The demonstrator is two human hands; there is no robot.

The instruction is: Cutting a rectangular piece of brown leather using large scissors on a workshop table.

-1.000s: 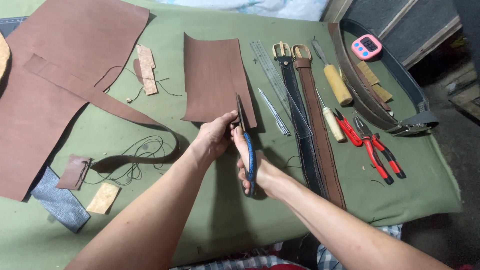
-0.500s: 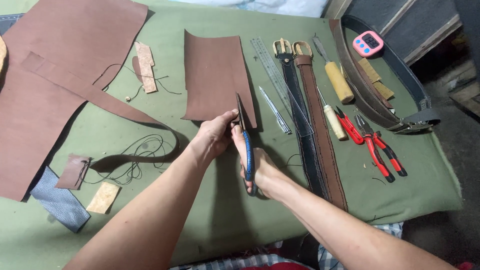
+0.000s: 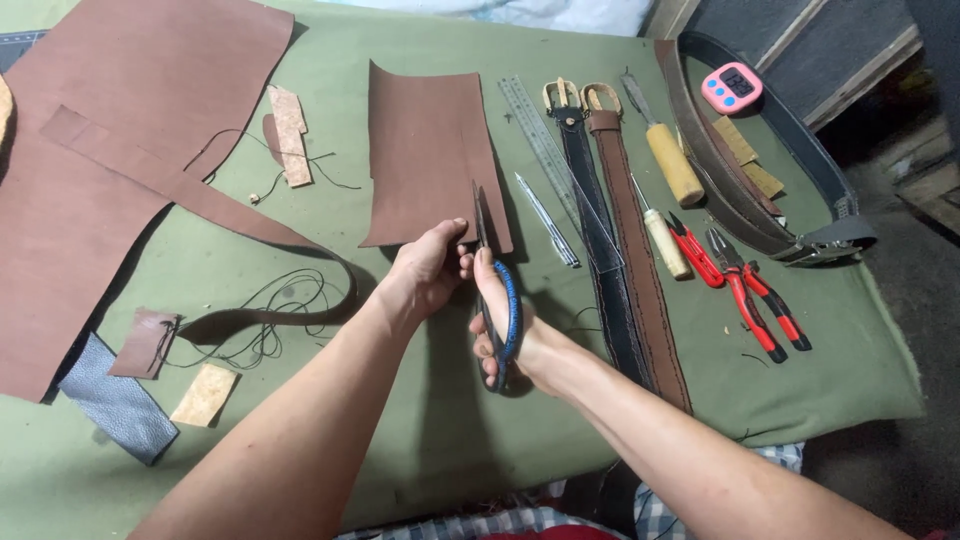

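Observation:
My right hand [image 3: 515,335] grips blue-handled scissors [image 3: 492,285], their dark blades pointing away from me into the near edge of a brown leather piece [image 3: 425,150]. My left hand [image 3: 428,268] pinches that near edge just left of the blades, holding the leather against the green table cover [image 3: 300,440]. A narrow strip of the leather lies to the right of the blades.
A large brown hide [image 3: 110,150] with a long strap covers the left. Scraps [image 3: 205,395], black cord [image 3: 275,310] and a grey piece [image 3: 115,400] lie near left. Right: metal ruler [image 3: 540,140], two belts [image 3: 625,230], awls [image 3: 665,160], red pliers [image 3: 760,300], coiled belt [image 3: 730,190], pink timer [image 3: 732,88].
Both hands and the scissors stay at the leather's near edge; only a slight shift of the view and the blades is visible.

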